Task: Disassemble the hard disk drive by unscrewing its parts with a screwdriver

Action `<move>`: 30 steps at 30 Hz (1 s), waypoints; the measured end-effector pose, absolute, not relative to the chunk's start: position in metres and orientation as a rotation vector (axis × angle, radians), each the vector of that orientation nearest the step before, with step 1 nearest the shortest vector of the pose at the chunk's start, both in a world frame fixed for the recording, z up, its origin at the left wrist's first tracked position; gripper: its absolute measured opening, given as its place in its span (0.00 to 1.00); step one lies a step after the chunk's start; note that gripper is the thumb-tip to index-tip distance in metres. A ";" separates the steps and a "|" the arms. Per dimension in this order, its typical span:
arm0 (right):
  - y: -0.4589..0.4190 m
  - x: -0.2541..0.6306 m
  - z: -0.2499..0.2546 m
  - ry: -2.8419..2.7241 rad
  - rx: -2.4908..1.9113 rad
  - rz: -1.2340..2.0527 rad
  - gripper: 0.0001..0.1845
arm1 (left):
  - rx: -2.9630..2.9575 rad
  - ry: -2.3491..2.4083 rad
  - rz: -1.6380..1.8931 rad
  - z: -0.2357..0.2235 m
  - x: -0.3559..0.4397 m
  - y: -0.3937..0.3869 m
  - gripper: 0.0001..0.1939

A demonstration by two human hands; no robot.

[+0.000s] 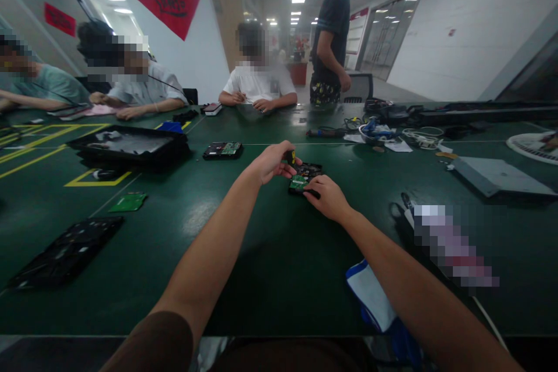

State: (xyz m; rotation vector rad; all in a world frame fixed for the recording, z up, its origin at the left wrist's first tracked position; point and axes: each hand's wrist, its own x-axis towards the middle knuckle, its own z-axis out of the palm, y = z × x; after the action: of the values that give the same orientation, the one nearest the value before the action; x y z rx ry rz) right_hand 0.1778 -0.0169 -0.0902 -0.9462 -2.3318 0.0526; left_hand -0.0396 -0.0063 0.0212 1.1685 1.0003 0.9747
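Far left: a black panel [67, 251] lies flat on the green table [244, 296]; beyond it sit a bare green circuit board [128, 202] and, farther back, a stack of black trays [131, 154]
Across the table: two people in the left background and one near the middle [258, 84] sit at the far side; another person [331, 35] stands right of them
Left of centre: a second device [222, 150] with green board showing lies just beyond the left hand's reach
Left hand: the left hand [274, 163] has its fingers closed round a black-and-yellow handle [290, 157], held over the open device
Centre: the open device [300, 181], black casing with a green board, rests on the table between the two hands
Right hand: the right hand [328, 196] has thumb and fingers narrow on a dark piece [312, 192] at the device's near edge; whether that piece belongs to the device, I cannot tell
Right: a white-and-blue cloth [372, 293] lies partly under the right forearm; a grey flat box [501, 176] stands farther off
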 end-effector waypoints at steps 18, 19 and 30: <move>-0.021 0.178 -0.085 -2.344 -0.978 0.058 0.09 | 1.173 1.058 1.042 0.021 -0.036 -0.006 0.13; -0.020 0.179 -0.086 -2.346 -0.973 0.057 0.09 | 1.187 1.067 1.050 0.021 -0.036 -0.006 0.12; -0.021 0.179 -0.085 -2.338 -0.976 0.046 0.09 | 1.161 1.029 1.031 0.020 -0.037 -0.006 0.13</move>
State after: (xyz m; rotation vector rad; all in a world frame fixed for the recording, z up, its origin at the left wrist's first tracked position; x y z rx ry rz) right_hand 0.1786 -0.0211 -0.0853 -0.9764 -2.3381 0.0460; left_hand -0.0370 -0.0062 0.0205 1.1612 1.0287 1.0307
